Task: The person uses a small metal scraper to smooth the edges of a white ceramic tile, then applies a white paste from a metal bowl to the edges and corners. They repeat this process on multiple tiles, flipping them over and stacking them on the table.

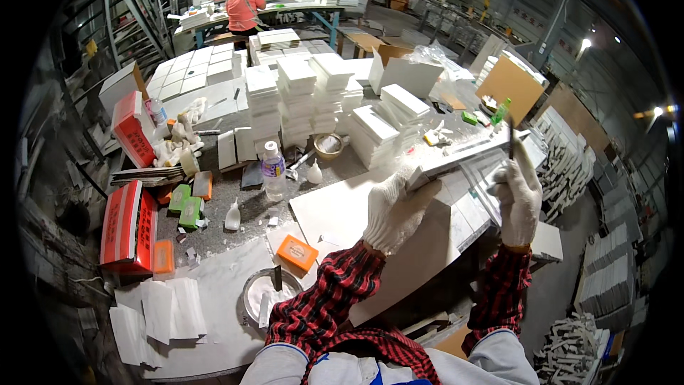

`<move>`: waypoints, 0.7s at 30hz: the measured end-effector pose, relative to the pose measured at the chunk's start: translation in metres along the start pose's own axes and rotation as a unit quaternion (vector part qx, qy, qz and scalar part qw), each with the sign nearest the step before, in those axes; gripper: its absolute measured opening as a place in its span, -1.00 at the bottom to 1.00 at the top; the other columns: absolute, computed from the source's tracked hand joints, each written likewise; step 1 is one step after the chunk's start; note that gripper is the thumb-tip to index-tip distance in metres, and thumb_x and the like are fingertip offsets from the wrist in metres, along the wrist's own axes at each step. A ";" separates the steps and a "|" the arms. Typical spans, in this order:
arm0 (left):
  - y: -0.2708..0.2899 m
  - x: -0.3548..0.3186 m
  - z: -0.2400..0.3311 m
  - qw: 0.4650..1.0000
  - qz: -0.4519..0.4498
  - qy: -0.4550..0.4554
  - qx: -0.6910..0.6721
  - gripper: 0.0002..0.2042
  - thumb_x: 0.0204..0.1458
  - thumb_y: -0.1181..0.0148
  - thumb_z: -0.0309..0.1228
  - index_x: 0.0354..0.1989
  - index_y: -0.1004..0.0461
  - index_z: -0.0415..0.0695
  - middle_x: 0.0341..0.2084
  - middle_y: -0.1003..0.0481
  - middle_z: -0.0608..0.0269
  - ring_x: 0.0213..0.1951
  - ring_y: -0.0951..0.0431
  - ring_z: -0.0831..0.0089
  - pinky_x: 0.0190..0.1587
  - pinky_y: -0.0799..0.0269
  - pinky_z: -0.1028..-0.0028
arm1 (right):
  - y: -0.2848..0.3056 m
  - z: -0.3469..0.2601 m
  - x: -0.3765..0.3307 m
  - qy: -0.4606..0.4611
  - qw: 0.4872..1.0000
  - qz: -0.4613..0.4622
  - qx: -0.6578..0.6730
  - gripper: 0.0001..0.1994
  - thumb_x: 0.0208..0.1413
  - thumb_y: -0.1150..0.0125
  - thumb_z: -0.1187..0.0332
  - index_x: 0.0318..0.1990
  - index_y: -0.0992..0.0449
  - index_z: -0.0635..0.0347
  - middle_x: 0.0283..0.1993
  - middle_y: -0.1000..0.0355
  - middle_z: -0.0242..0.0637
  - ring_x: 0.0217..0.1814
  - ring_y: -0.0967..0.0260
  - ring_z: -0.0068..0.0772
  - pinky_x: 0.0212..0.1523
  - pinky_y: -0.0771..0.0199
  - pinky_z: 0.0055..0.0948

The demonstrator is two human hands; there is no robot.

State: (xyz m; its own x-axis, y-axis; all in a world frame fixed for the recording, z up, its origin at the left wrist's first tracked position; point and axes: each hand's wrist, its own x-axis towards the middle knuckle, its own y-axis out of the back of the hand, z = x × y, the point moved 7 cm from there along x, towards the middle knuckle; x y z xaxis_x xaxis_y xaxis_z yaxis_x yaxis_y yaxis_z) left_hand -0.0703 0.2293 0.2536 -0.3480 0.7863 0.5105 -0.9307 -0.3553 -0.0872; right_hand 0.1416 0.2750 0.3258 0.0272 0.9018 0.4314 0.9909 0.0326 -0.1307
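Worker seen in white knitted gloves and red-and-black checked sleeves. Left hand (396, 212): fingers closed round the near end of a long pale strip (472, 150), thumb along its side. Strip is held up off the worktop (217, 224), above its right-hand part, slanting away towards the right edge. Right hand (519, 203): fingers grasping a thin dark tool (511, 141), which points upward near the strip's far end; I cannot tell whether tool and strip touch.

Below the left hand, a broad white panel (338, 207) lies flat, reaching towards the near edge. Left of that panel, an orange box (297, 252); nearer the near edge, a round bowl (251, 294) of white material with a flat blade standing in it. Near left corner: loose white pieces (171, 310), overlapping. Along the left edge: a red-and-white carton (128, 228), with green boxes (190, 212) just beside it. Mid-worktop: an upright clear bottle (273, 175) and a white squeeze bottle (233, 215). Beyond these, tall tile stacks (296, 93). Another person (244, 8) in an orange top works at a far table.
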 end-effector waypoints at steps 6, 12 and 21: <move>-0.007 0.003 0.011 0.998 -0.024 -0.049 0.025 -0.77 0.10 -0.29 -0.45 -0.09 -0.52 -0.26 -0.39 -0.63 0.19 -0.43 -0.55 0.54 -0.33 -0.50 0.49 | 0.170 0.133 0.077 -0.042 0.975 0.182 0.117 -0.65 0.27 -0.18 0.33 0.17 -0.42 0.20 -0.05 -0.55 -0.28 -0.11 -0.52 -0.47 -0.10 -0.57 -0.48; -0.003 -0.006 0.003 0.986 -0.037 0.160 -0.016 -0.67 0.08 -0.32 -0.49 0.03 -0.49 -0.24 -0.18 -0.63 0.18 -0.15 -0.59 0.58 -0.04 -0.52 0.51 | 0.225 0.245 0.115 -0.089 0.945 0.292 0.117 -0.79 0.27 -0.19 0.17 -0.11 -0.52 0.07 -0.20 -0.54 -0.43 -0.24 -0.46 -0.54 -0.22 -0.49 -0.50; 0.004 0.002 -0.019 0.991 0.011 0.087 -0.098 -0.65 0.08 -0.27 -0.55 0.07 -0.50 -0.24 -0.13 -0.60 0.19 -0.09 -0.58 0.47 -0.03 -0.50 0.53 | 0.157 0.191 0.057 -0.042 0.958 0.268 0.096 -0.65 0.34 -0.10 0.17 0.06 -0.45 0.27 -0.06 -0.48 -0.27 -0.08 -0.43 -0.44 -0.02 -0.49 -0.44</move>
State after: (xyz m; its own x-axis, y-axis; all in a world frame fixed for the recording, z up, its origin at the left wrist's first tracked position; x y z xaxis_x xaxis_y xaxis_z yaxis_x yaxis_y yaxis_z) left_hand -0.0772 0.2395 0.2380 -0.3662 0.8611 0.3527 -0.9209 -0.2810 -0.2701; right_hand 0.2732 0.4136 0.1594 0.5071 0.8421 0.1837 0.7943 -0.3738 -0.4790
